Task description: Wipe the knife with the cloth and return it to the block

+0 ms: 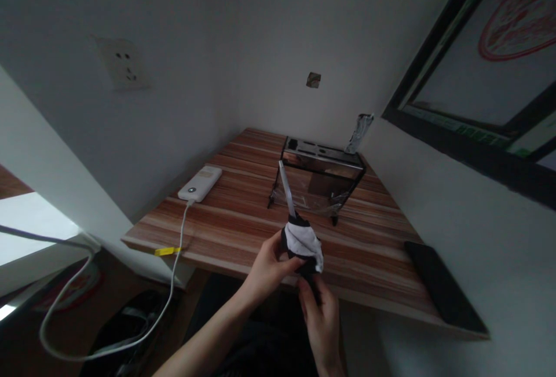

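Note:
My left hand point(268, 266) pinches a black and white cloth point(302, 242) that is wrapped round the lower part of a thin knife blade point(287, 189). The blade points up and away from me. My right hand point(320, 314) is closed round the dark handle end below the cloth. Both hands are held above the near edge of the wooden table point(243, 215). Behind the blade stands a shiny metal knife rack point(319, 177) with slots in its top.
A white power bank point(200, 183) lies at the table's left, its white cable point(176, 261) with a yellow tag hanging over the edge. A black flat object point(443, 284) lies at the right edge by the wall. A wall socket point(123, 64) is up left.

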The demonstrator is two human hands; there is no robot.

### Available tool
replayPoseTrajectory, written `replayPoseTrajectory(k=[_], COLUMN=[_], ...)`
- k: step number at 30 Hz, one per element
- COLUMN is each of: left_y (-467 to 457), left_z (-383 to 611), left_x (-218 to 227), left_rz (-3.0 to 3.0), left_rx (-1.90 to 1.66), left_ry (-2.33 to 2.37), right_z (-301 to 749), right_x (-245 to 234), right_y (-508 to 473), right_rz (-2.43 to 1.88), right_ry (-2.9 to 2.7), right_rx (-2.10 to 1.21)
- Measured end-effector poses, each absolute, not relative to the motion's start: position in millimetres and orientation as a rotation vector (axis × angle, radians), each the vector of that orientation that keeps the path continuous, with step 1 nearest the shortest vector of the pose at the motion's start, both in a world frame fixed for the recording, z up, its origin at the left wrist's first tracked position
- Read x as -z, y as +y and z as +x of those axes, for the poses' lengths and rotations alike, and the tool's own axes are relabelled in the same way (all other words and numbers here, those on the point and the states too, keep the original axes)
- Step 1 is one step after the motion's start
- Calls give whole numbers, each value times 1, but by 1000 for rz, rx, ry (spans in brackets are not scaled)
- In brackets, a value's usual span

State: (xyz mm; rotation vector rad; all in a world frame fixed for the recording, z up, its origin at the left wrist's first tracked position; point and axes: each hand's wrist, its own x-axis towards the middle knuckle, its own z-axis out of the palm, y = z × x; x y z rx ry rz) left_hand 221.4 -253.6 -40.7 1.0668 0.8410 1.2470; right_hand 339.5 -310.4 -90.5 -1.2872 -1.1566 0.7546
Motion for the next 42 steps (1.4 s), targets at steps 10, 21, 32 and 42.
replayPoseTrajectory(k=[10, 21, 32, 42], left_y=[-249, -256, -224, -188], left_z=[214, 217, 188, 159], left_x=[37, 39, 26, 13], left_rz=[1309, 1187, 1068, 947], left_rx=[-1138, -1239, -1446, -1699], left_ry=[860, 890, 988, 942], right_z=[340, 342, 338, 337], right_x=[98, 103, 106, 105], right_y=[-312, -319, -320, -322], right_rz=[-1300, -1393, -1360, -1313], right_ry=[-1159, -1163, -1223, -1265], right_rx=[-833, -781, -801, -784])
